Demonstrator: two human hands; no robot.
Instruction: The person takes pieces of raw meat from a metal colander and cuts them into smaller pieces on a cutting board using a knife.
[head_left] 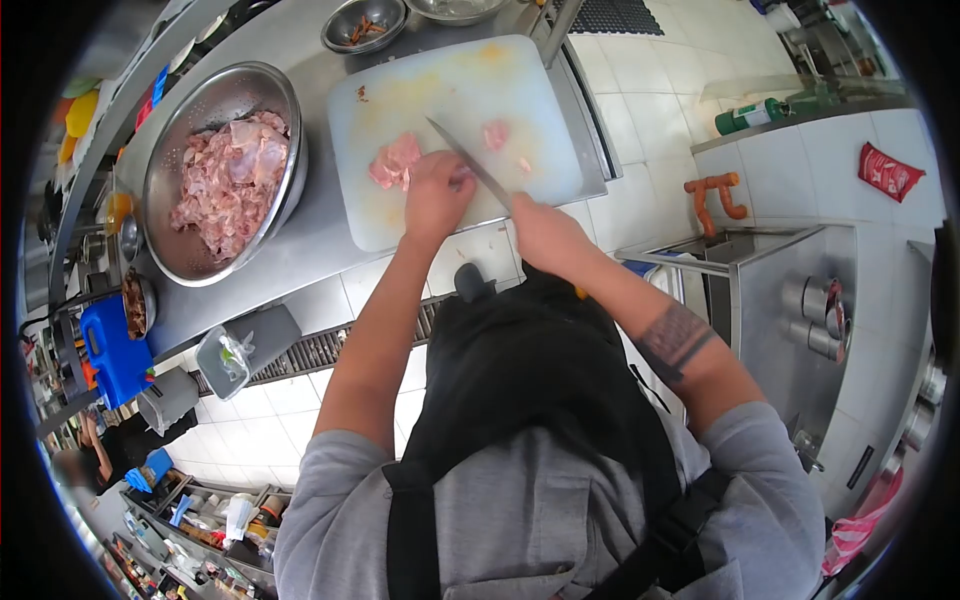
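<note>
My right hand (547,234) is closed round the handle of a kitchen knife (468,160), whose blade points up and left over the white cutting board (545,85). Beside the blade, my left hand (438,197) has its fingers curled at the edge of a piece of raw chicken (397,160). Those fingers look bent in a pinch, but their tips are partly hidden, so what is between them does not show. A smaller piece of meat (496,134) lies on the board right of the blade, with a tiny scrap (525,164) near it.
A large steel colander (290,190) full of raw chicken stands left of the board on the steel table (325,225). Behind the board are two metal bowls, one bowl (334,42) with reddish-brown bits. A grey bin (270,325) stands below. Another person (110,450) is far left.
</note>
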